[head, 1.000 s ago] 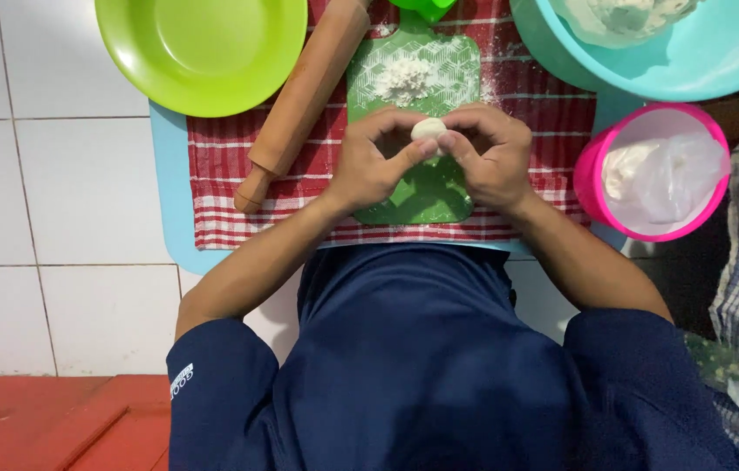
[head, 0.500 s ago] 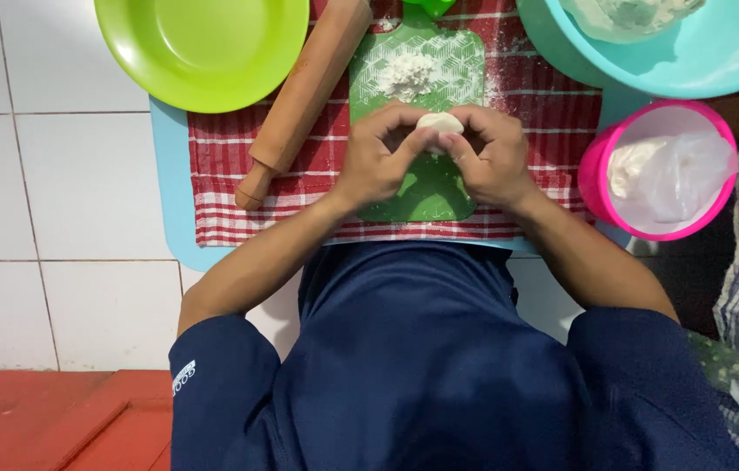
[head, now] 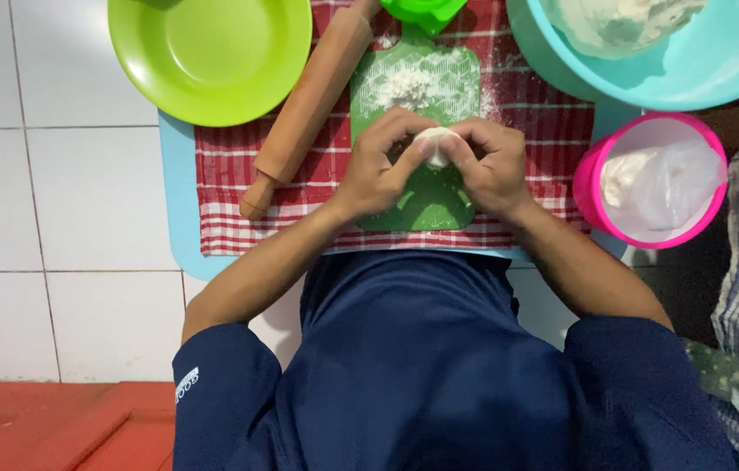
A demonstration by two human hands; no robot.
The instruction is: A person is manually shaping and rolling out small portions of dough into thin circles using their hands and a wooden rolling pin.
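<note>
A small white dough ball (head: 435,145) is pinched between the fingertips of both hands above a green cutting board (head: 426,196). My left hand (head: 378,166) grips it from the left, my right hand (head: 493,164) from the right. Loose flour (head: 404,85) lies on the far part of the board. The board rests on a red checked cloth (head: 238,187). Most of the dough ball is hidden by my fingers.
A wooden rolling pin (head: 308,105) lies slanted left of the board. A lime green plate (head: 210,52) sits at far left, a light blue bowl (head: 735,52) with dough at far right, a pink tub (head: 657,179) holding a white bag beside it. A green object (head: 422,10) peeks in at the top.
Both hands keep working the dough ball in place; the fingers have shifted slightly around it. Nothing else has moved.
</note>
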